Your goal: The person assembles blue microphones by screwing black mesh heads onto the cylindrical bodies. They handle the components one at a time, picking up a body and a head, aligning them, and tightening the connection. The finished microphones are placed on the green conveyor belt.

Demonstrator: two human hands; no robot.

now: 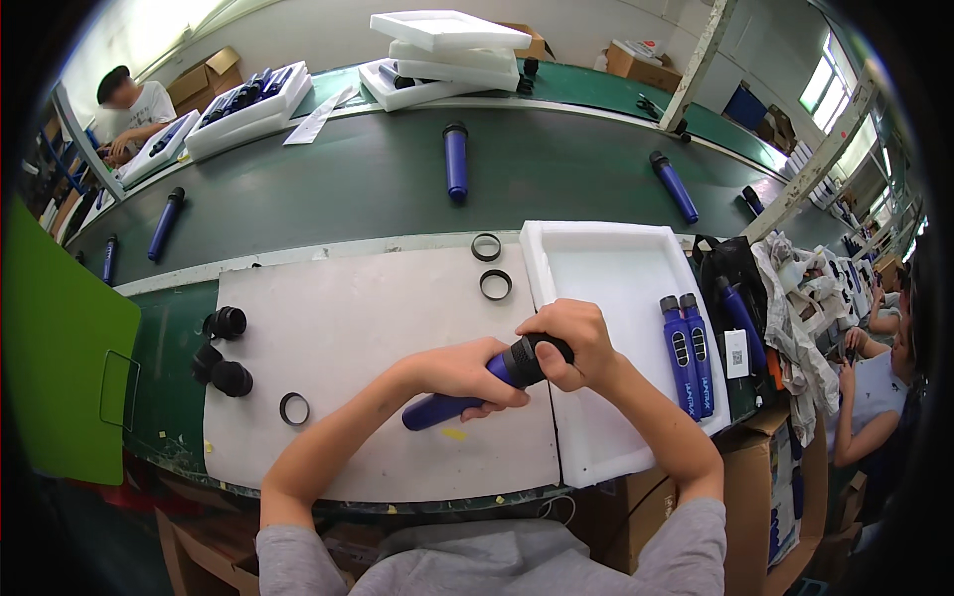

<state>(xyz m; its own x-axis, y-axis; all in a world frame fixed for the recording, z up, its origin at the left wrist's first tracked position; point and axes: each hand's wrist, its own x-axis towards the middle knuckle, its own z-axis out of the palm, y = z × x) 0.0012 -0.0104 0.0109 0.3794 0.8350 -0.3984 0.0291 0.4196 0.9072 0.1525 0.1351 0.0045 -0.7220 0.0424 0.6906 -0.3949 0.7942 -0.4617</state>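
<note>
Over the pale work mat, both my hands grip one blue tube with a black head [437, 410], shaped like a flashlight or microphone; its exact kind is unclear. My left hand [462, 373] wraps the blue body, which slants down to the left. Around the black head my right hand [578, 340] is closed, thumb and fingers on it. Two black rings, a far one [486, 247] and a nearer one [496, 285], lie beyond my hands. A third black ring [294, 408] rests by my left forearm. Several black caps [232, 378] sit at the mat's left.
A white foam tray [542, 437] at right holds two blue tubes [686, 358]. Across the back runs a dark green belt [348, 169] carrying spaced blue tubes [455, 164]. Foam trays [447, 32] are stacked beyond. People sit far left and at right. A green panel [65, 348] stands left.
</note>
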